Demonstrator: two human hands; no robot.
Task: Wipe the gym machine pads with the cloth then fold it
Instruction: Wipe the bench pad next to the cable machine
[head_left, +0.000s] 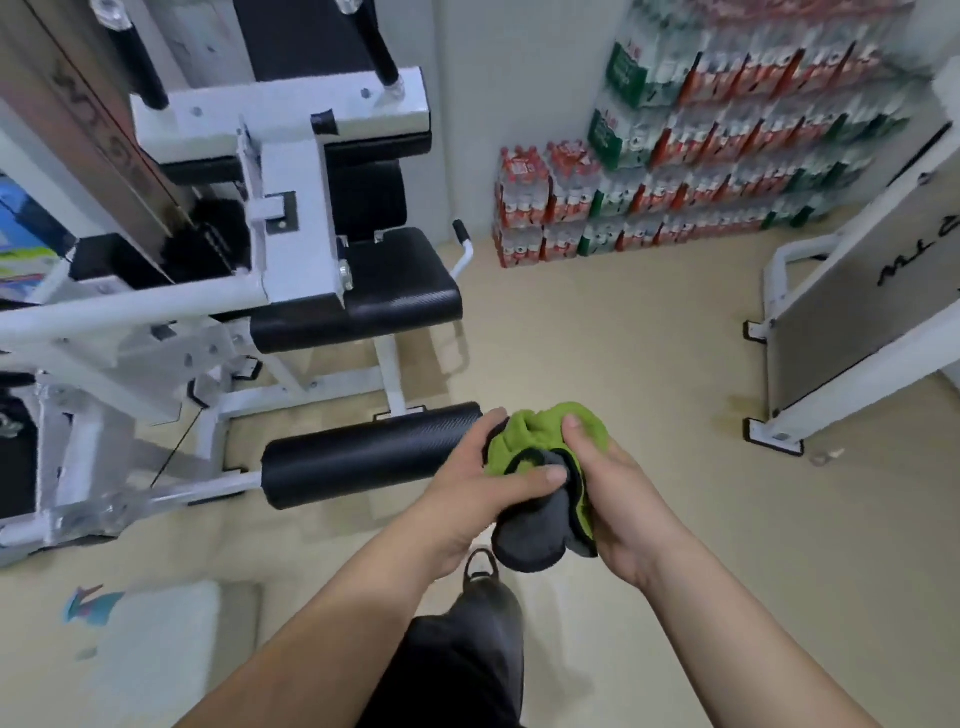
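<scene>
Obs.: both hands hold the cloth (540, 434), which is bunched between them, well above the floor (597, 338).

Left hand (483, 488): grasping the cloth. The thumb presses onto the grey face and the fingers are curled round the far side of the bundle.

Right hand (623, 499): also grasping the cloth. The thumb lies on the green face and the palm is cupped under the bundle's right edge.

Cloth: two-sided, bright green and dark grey with a dark trim, crumpled and not folded flat. The green part bulges just beyond the thumbs, and the grey part hangs below the left thumb, towards the person.

Roller pad (374, 457): black cylinder lying crosswise, immediately left of the left hand. Its right end sits just behind the left fingers (whether the cloth is touching the pad cannot be told).

Seat pad (384, 291): black, on the white machine frame (291, 208), beyond and left of the hands, well apart from them.

Stacked packs of bottled water (727, 156): against the wall, far beyond the right hand.

Below the hands, one dark shoe (480, 564) is on the floor.
</scene>
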